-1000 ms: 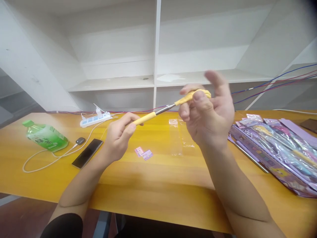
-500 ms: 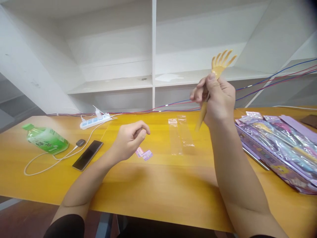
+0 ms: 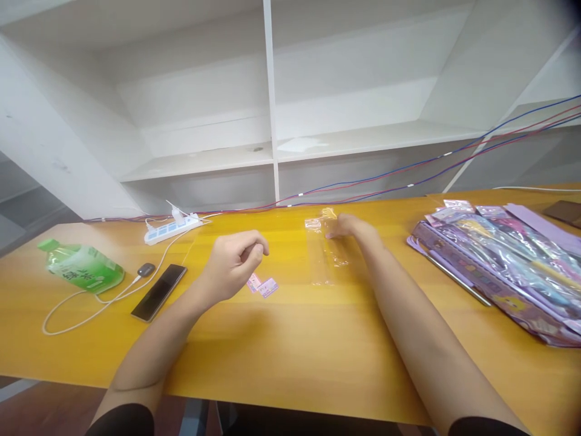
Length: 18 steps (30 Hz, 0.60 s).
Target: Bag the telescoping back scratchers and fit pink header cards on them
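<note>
My right hand (image 3: 348, 226) is low at the back of the table, its fingers round a yellow back scratcher. The back scratcher's hand-shaped head (image 3: 329, 213) shows just beyond the fingers; most of its handle is hidden. Beneath and beside that hand lie clear plastic sleeves (image 3: 319, 260), flat on the wood. My left hand (image 3: 233, 263) hovers over the table with its fingers curled in, and nothing shows in it. Small pink and purple printed cards (image 3: 268, 287) lie just to its right.
A purple case (image 3: 503, 306) with several bagged back scratchers lies at right, a metal rod (image 3: 472, 292) along it. On the left are a phone (image 3: 158, 293), a green bottle (image 3: 85, 266), a charging cable and a power strip (image 3: 172, 229). White shelving stands behind.
My right hand has come down and left from its raised position, bringing the back scratcher to the plastic sleeves. My left hand stays curled in nearly the same place. The view has shifted slightly.
</note>
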Each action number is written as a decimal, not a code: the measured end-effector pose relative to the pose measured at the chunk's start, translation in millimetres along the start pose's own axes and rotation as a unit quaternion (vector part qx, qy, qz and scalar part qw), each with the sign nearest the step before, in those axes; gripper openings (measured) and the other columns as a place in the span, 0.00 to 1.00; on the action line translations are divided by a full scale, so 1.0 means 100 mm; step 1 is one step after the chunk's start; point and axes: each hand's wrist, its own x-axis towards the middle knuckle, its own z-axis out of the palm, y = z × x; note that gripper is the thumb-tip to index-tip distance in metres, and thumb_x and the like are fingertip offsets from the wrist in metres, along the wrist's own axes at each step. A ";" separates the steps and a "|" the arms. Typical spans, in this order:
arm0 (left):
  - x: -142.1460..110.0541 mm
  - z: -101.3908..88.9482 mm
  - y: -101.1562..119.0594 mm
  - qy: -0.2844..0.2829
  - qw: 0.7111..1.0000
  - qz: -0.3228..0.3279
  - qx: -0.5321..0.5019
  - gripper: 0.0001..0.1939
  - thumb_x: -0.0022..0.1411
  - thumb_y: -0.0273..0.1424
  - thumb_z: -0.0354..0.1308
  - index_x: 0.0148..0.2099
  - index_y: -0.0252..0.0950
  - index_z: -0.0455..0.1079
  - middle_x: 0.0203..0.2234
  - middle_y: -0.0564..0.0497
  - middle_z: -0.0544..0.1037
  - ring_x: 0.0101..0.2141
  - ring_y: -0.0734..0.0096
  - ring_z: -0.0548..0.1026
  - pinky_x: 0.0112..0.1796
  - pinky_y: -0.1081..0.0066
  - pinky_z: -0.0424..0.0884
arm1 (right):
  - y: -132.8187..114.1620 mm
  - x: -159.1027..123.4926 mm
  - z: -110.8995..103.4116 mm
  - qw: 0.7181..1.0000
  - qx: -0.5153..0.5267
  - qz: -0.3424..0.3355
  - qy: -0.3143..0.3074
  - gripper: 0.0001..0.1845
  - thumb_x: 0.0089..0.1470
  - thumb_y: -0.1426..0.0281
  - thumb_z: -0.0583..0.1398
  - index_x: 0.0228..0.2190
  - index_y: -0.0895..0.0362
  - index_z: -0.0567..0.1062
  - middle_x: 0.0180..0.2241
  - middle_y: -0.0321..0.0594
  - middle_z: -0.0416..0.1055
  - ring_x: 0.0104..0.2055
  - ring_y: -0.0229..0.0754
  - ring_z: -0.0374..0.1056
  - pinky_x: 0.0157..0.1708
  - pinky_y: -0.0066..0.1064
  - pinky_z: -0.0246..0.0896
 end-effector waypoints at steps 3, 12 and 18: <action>0.01 0.01 0.00 -0.007 1.000 -0.002 0.003 0.11 0.71 0.27 0.52 0.36 0.37 0.74 0.22 0.58 0.70 0.22 0.79 0.62 0.28 0.71 0.57 | 0.12 0.00 -0.05 0.999 0.014 0.005 -0.029 0.21 0.70 0.59 0.64 0.57 0.57 0.75 0.56 0.47 0.74 0.54 0.46 0.74 0.54 0.45 0.76; 0.03 0.10 -0.04 -0.042 0.998 -0.035 0.014 0.08 0.72 0.28 0.53 0.39 0.38 0.73 0.24 0.57 0.68 0.26 0.75 0.65 0.31 0.71 0.61 | 0.26 -0.44 -0.75 0.973 0.180 -0.098 0.111 0.14 0.64 0.61 0.65 0.44 0.58 0.83 0.46 0.44 0.83 0.49 0.48 0.78 0.49 0.32 0.69; 0.07 0.28 -0.15 -0.078 0.991 -0.104 -0.042 0.17 0.73 0.43 0.60 0.56 0.39 0.70 0.45 0.49 0.80 0.33 0.73 0.74 0.37 0.68 0.71 | -0.32 -1.27 -0.97 0.841 0.442 -0.277 0.147 0.18 0.59 0.58 0.69 0.45 0.58 0.81 0.35 0.44 0.81 0.42 0.48 0.79 0.48 0.39 0.73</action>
